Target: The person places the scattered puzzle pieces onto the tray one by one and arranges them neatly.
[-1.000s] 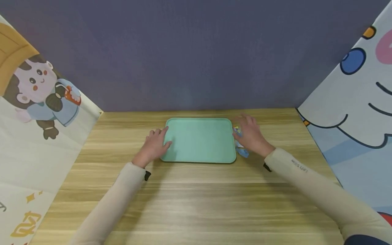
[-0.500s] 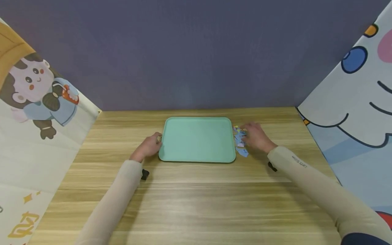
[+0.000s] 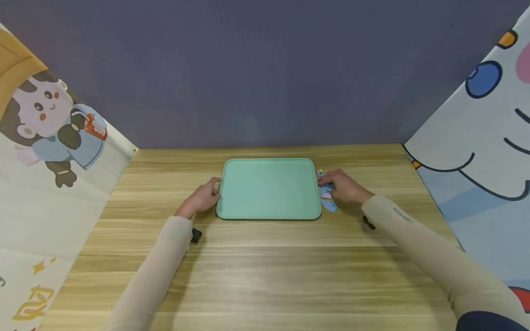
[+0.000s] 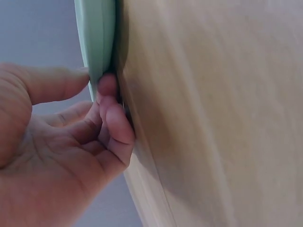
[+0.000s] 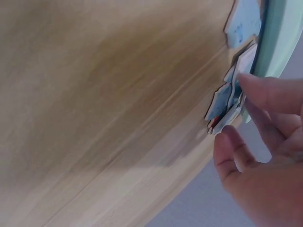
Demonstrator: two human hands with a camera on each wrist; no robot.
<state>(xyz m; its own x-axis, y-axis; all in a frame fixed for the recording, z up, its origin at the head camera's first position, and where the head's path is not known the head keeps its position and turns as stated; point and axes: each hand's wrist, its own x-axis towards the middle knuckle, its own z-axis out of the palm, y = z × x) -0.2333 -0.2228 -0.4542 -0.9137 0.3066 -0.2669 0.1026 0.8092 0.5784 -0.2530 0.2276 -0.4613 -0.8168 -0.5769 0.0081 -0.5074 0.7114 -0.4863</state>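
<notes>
A pale green rectangular tray (image 3: 269, 188) lies on the wooden table, toward the back. My left hand (image 3: 201, 198) pinches its left rim, with the thumb on top and curled fingertips under the edge in the left wrist view. Several flat, light-blue puzzle pieces (image 5: 241, 23) lie in an overlapping row along the tray's right side. My right hand (image 3: 347, 187) is over them, its curled fingers and thumb around part of the row. The thumb (image 5: 270, 94) touches a piece in the right wrist view. A small yellow-and-blue piece (image 3: 320, 173) shows beyond the fingertips.
A dark purple-grey wall (image 3: 265, 78) stands right behind the table (image 3: 265, 276). A cartoon-printed panel (image 3: 54, 184) borders the left, and another printed panel (image 3: 476, 197) borders the right. Both forearms wear beige sleeves.
My left hand went from spread over the tray's left edge to pinching it. The right hand came down onto the puzzle pieces, its fingers closing in. The tray shifted very slightly.
</notes>
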